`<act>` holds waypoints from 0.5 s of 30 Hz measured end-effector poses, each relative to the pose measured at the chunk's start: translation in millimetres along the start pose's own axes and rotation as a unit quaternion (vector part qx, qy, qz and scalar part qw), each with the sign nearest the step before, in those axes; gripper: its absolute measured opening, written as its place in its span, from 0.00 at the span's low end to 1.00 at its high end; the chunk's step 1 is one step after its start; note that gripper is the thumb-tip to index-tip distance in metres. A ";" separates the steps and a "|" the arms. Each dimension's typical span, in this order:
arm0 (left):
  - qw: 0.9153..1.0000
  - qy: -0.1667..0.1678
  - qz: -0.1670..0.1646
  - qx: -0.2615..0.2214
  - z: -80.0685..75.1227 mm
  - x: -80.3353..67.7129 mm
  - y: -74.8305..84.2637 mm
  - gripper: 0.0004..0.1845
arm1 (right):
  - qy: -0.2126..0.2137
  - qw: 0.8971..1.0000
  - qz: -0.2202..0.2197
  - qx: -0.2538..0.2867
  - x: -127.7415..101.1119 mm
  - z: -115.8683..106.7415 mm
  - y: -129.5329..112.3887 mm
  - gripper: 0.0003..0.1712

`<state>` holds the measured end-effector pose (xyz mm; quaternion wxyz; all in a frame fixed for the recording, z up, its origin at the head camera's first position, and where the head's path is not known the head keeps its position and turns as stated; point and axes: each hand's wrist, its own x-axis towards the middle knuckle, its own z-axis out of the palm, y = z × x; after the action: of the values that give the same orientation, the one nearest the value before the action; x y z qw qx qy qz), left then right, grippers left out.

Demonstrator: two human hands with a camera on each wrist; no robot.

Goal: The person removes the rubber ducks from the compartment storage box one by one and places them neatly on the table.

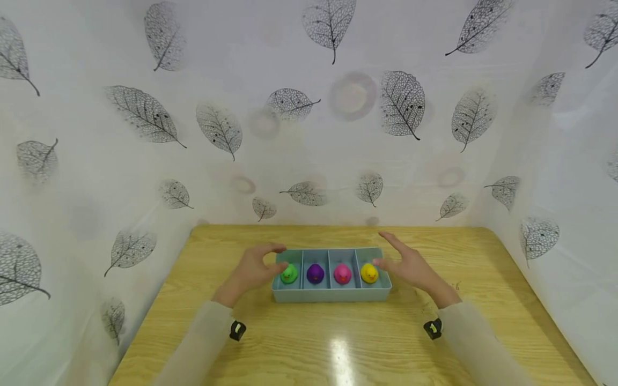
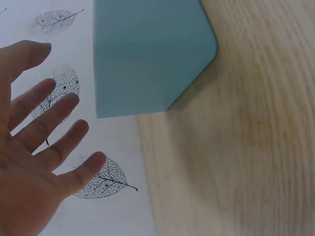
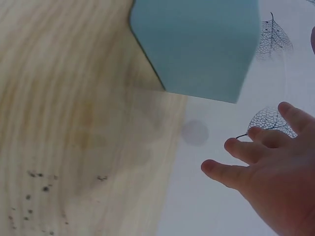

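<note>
Presently logged from my remote seat: one pale blue four-compartment tray (image 1: 333, 296), on the wood-grain table (image 1: 299, 340), between the two hands. Contents, left to right, one per compartment: green toy duck (image 1: 289, 275), purple toy duck (image 1: 315, 274), pink toy duck (image 1: 342, 274), yellow toy duck (image 1: 369, 274).

Left hand (image 1: 253, 268): beside the tray's left end, fingers spread, nothing held. Right hand (image 1: 410, 266): beside the right end, fingers likewise apart, nothing held. Both wrist views show me a gap between the fingers in frame and the tray's end walls.

Hazards, in my judgement: uneven pressure from the two sides could skew or tilt the tray, and the ducks, apparently loose, could topple or slide. Thumbs coming in too high might knock the green or yellow duck; both overlap them in the head view. Smooth-looking end walls could slip under a weak squeeze.

Orientation: long axis left to right, roughly parallel to the table's far edge; hollow side up. Green and yellow beaks point toward the near side.
</note>
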<state>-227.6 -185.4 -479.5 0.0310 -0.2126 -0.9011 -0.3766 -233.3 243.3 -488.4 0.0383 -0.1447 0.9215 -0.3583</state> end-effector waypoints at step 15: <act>0.997 -0.068 -0.037 -0.007 16.2 -4.4 -7.2 0.28 | -0.016 1.000 -0.019 0.002 -12.2 20.2 18.3 0.49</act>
<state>-224.8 -180.3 -496.8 -0.0456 -0.2047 -0.9058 -0.3681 -222.6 246.6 -516.1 0.0463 -0.1676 0.9171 -0.3587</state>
